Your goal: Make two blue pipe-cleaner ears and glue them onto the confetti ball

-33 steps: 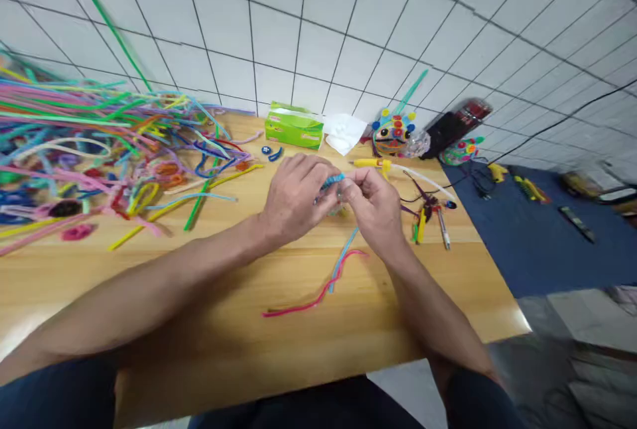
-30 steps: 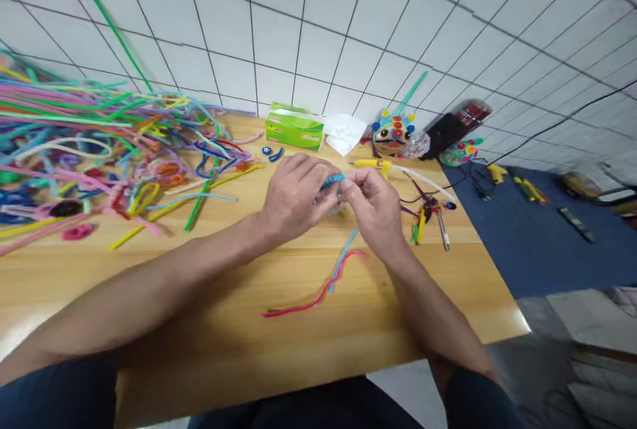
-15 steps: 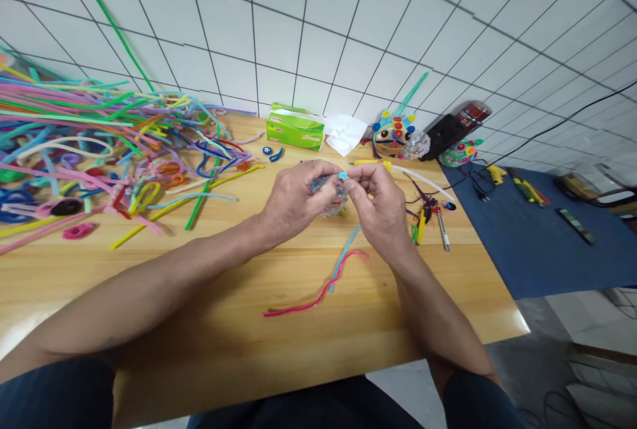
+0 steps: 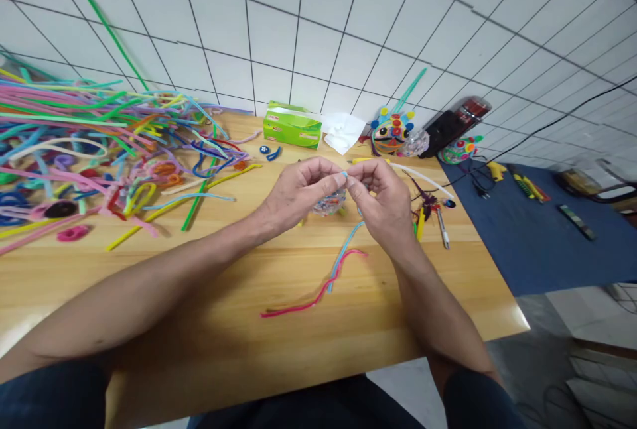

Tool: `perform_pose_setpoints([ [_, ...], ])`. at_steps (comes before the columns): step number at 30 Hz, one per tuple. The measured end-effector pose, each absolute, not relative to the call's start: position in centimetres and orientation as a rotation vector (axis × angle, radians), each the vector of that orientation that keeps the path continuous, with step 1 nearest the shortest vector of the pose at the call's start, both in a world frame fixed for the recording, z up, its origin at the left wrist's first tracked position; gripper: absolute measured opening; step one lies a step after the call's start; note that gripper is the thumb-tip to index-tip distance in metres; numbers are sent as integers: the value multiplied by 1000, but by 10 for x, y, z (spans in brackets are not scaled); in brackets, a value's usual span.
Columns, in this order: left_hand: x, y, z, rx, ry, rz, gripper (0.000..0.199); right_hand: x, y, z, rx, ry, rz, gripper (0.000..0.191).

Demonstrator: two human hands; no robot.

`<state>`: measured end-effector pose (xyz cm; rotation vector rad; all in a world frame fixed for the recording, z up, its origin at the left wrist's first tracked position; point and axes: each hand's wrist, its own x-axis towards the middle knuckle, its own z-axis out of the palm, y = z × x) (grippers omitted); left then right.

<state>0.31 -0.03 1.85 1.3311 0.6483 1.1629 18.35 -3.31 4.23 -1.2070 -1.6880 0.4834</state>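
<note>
My left hand (image 4: 307, 191) and my right hand (image 4: 381, 200) meet over the middle of the table. Thumbs and forefingers of both hands pinch a small light-blue pipe cleaner piece (image 4: 344, 175), mostly hidden by the fingertips. Below and behind the fingers is a clear, rounded plastic object (image 4: 330, 203) with coloured bits, partly covered by my left hand. A longer light-blue pipe cleaner (image 4: 344, 251) runs down from under my right hand. It touches a wavy pink-red pipe cleaner (image 4: 313, 302) lying on the wood.
A heap of coloured pipe cleaners (image 4: 74, 144) covers the table's left side. At the back are a green tissue pack (image 4: 292, 127) and a decorated animal-face craft (image 4: 393, 132). To the right lie a pen (image 4: 442, 229), a black cable (image 4: 527, 137) and a blue mat (image 4: 522, 237).
My fingertips have closed more tightly around the small blue piece, so less of it shows. My left fingers have shifted, leaving more of the clear object visible beneath. The view has moved slightly.
</note>
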Motion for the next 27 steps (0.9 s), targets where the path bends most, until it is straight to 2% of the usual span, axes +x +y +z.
perform_pose_setpoints([
  [5,2,2,17,1281,627,1123,51,187,-32,45,-1213,-1772,349,1],
  [12,-3,6,18,1354,636,1079,46,196,-29,49,-1160,-1887,230,4],
  [20,-11,7,28,1480,615,977,40,205,-26,55,-1155,-1886,208,24],
  [27,-11,8,30,1515,619,948,42,203,-29,54,-1123,-1838,387,7],
])
